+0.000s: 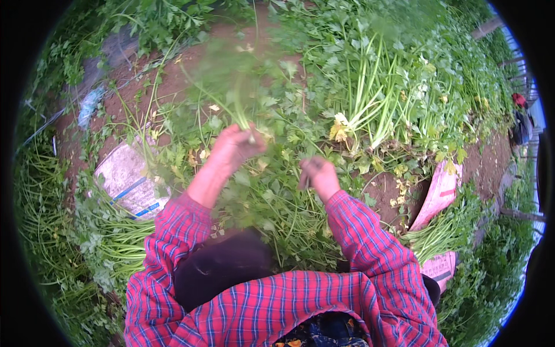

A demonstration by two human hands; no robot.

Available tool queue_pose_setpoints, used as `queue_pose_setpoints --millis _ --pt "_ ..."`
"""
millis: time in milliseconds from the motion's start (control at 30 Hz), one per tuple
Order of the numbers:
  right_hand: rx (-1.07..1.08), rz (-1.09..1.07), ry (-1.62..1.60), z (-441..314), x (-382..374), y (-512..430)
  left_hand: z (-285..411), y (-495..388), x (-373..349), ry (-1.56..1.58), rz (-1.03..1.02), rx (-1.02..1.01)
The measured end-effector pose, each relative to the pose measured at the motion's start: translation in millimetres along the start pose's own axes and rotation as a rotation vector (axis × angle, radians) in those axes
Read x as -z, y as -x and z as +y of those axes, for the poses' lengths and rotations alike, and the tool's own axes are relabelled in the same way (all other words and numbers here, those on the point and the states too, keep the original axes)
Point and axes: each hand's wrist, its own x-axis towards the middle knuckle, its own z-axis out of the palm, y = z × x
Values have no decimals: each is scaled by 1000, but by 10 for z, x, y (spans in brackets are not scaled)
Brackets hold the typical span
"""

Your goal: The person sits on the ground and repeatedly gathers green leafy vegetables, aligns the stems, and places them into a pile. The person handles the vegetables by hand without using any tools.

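My left hand (238, 145) is closed around the base of a small bunch of celery stalks (239, 102), whose leafy tops point away from me and are blurred. To the right of it, my right hand (318, 173) is raised over loose leaves with its fingers curled; motion blur hides whether anything is between them. Beneath both hands lies a heap of celery leaves and thin stems (282, 208), some yellowed. Beyond my right hand, a pile of long celery stalks (368, 95) lies with the root ends towards me.
A whitish woven sack (130, 178) lies at the left, near a row of celery stalks (123, 245). Pink sacks (435, 199) lie at the right, with more celery (438, 234) on them. Blue plastic twine (90, 106) rests on the soil. A person (520, 123) is at the far right.
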Motion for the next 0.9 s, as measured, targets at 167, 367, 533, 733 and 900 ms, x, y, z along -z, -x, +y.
queue_pose_setpoints --millis 167,367,533,733,900 --pt "224 15 573 166 483 196 -24 -125 106 39 -39 172" --pt "253 859 82 -249 868 26 -277 -236 158 59 52 265" --pt "-67 729 -233 -380 827 -379 -190 -236 1 -39 3 168" --pt "130 301 -366 -275 684 -75 5 -107 -225 -165 -51 97" --pt "103 -227 1118 -25 -237 644 -16 -154 -427 -229 -105 -55"
